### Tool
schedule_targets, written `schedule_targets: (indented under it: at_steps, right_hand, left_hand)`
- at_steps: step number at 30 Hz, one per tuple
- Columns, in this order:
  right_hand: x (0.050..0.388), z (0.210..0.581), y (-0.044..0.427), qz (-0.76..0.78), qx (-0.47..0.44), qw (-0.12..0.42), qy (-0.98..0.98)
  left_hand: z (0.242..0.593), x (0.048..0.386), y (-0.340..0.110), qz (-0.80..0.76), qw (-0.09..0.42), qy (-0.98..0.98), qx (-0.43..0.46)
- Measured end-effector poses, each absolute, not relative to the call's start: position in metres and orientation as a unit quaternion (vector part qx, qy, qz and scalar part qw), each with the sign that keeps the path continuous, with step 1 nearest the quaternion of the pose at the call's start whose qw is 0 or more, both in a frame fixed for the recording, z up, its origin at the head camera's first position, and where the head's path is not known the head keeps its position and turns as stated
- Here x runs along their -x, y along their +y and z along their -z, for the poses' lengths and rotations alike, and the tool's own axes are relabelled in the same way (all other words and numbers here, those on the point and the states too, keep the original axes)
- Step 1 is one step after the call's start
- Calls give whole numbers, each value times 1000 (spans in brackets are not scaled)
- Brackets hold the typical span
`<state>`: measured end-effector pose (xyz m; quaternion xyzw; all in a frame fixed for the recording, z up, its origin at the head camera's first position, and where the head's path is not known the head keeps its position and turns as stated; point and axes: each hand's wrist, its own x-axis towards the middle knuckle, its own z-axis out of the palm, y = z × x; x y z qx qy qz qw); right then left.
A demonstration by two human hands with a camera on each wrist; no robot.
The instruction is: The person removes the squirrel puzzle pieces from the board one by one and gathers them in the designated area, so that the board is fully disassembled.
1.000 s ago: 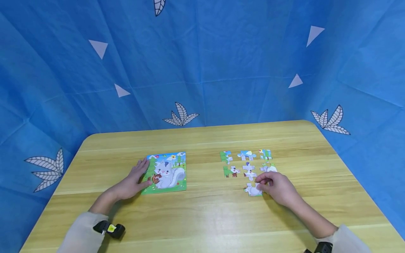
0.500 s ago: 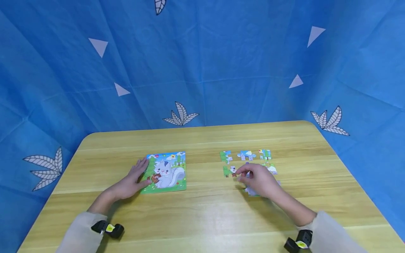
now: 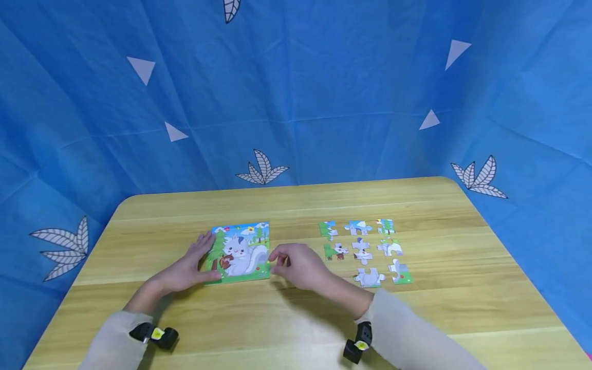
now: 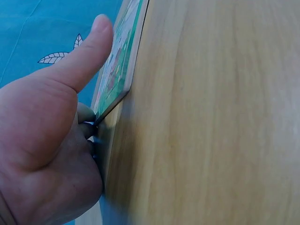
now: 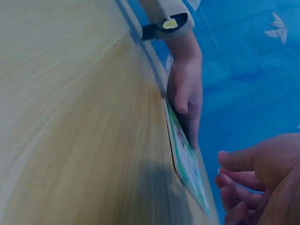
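A squirrel picture puzzle (image 3: 246,253) lies flat on the wooden table, left of centre. My left hand (image 3: 187,267) rests on its left side with the fingers along the edge and the thumb over the lower left corner; in the left wrist view the thumb (image 4: 91,54) is straight. Beside the puzzle's right edge is my right hand (image 3: 301,267), its fingers loosely bent. The right wrist view shows thumb and fingers of that hand (image 5: 262,180) above the board (image 5: 185,157) with nothing seen between them.
Several loose jigsaw pieces lie in spaced rows to the right, among them a white-bodied piece (image 3: 369,278) and a green-cornered piece (image 3: 401,272). Blue cloth (image 3: 296,92) hangs behind the table (image 3: 277,324). Both wrists wear black camera bands.
My right hand has moved left from the loose pieces, across the table, to the puzzle's right edge. The pieces it covered are visible again. My left hand stays on the puzzle.
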<state>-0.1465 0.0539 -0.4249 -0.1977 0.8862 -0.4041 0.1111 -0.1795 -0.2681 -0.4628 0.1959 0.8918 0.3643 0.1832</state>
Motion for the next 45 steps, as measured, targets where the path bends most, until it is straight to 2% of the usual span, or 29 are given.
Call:
schedule_targets:
  at_steps: [9,17,34,45]
  right_hand:
    - [163,425,-2,392,211,118,888]
    - [180,442,-34,358,235,85,899]
    - [178,457,-60,301,162,70,937]
    - [181,454,-67,287,124,95,945]
  left_hand:
    - [459,180,-266,-369,193,887,-199]
    - [461,181,-267,-373,194,885,-199]
    - [461,179,-266,-378,190,882,-207]
    - [462,178,-266,-381,189,880,-209]
